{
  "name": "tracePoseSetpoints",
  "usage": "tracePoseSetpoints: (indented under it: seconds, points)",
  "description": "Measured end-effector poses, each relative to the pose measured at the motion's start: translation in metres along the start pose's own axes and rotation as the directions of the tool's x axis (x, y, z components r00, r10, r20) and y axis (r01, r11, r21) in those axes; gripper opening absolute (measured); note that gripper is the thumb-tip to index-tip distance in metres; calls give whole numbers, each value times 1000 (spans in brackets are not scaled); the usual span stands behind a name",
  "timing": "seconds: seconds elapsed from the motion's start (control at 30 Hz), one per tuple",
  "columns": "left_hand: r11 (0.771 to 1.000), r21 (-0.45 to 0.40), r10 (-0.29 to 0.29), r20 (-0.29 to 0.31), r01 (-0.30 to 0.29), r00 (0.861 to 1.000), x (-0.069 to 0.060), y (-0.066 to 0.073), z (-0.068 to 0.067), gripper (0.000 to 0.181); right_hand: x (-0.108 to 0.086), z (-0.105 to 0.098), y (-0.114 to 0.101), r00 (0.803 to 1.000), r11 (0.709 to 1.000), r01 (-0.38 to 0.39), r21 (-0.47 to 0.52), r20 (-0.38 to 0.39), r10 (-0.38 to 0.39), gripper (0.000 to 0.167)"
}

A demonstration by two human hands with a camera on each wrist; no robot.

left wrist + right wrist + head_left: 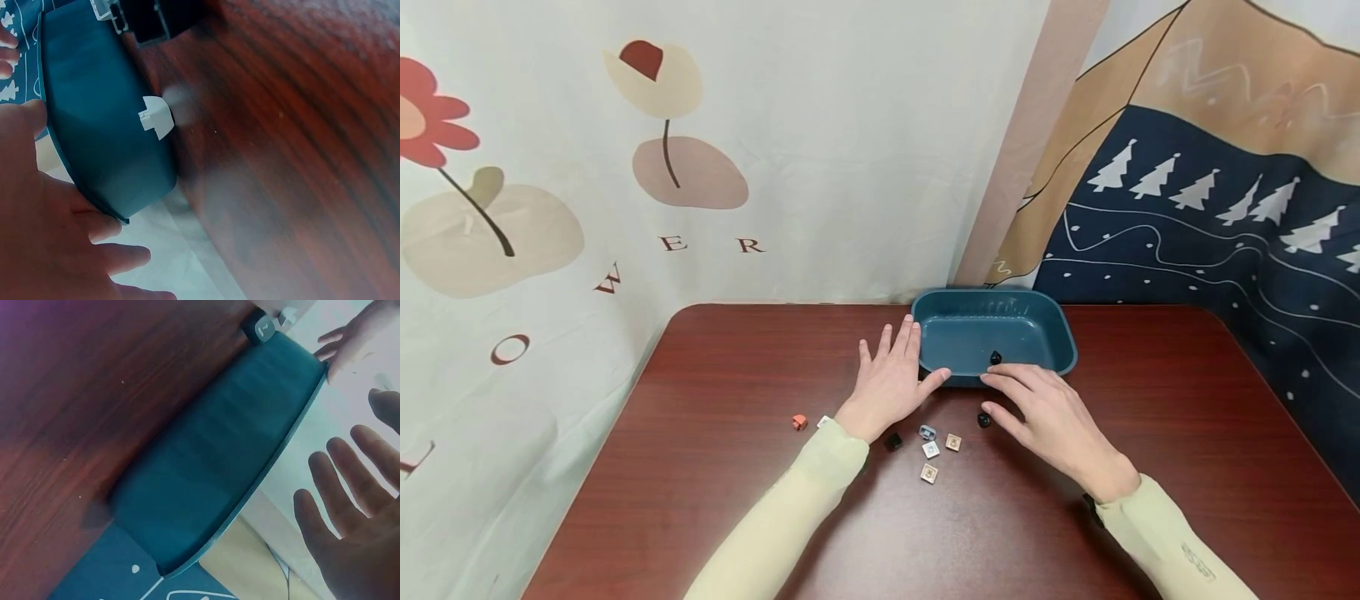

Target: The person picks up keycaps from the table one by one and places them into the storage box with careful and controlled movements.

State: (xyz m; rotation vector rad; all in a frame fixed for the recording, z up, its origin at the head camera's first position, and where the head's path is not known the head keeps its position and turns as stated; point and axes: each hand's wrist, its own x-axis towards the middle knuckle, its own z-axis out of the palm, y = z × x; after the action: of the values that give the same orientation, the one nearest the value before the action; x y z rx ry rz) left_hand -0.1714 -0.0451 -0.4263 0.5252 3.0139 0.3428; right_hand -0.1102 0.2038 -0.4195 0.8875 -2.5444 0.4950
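A blue-green plastic bin [992, 337] stands at the table's back edge with a small black piece [996, 357] inside. My left hand [887, 383] rests with straight fingers on the bin's left rim, thumb at its front corner. My right hand [1060, 421] hovers by the front rim with fingers spread and slightly bent, holding nothing; in the right wrist view its fingers [340, 487] are apart from the bin [219, 450]. A black keycap [984, 420] lies just below its thumb. In the left wrist view a white piece [157, 117] is beside the bin wall [106, 112].
Several small keycaps lie in front of the bin: a grey-blue one [927, 432], a white one [931, 450], beige ones [953, 442] and a black one [893, 442]. An orange piece [800, 422] is farther left. Printed curtains hang behind the table [730, 517].
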Motion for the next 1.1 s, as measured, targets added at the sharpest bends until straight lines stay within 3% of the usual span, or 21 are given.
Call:
tracePoseSetpoints:
  seconds: [0.27,0.43,0.9,1.1]
  points:
    - [1000,12,4,-8,-4,1000,1,0,0,95,-8,6,-4,990,991,115,68,77,-120,39]
    - [1000,3,5,-14,-5,1000,0,0,0,95,-12,11,-3,978,983,171,61,112,-177,38]
    - [1000,-8,0,-4,0,1000,-2,-1,0,96,-12,18,-4,944,995,102,1,315,-97,48]
    - [1000,-14,-1,-6,1,1000,-1,-1,0,95,-11,22,-5,936,997,72,-36,348,-55,49]
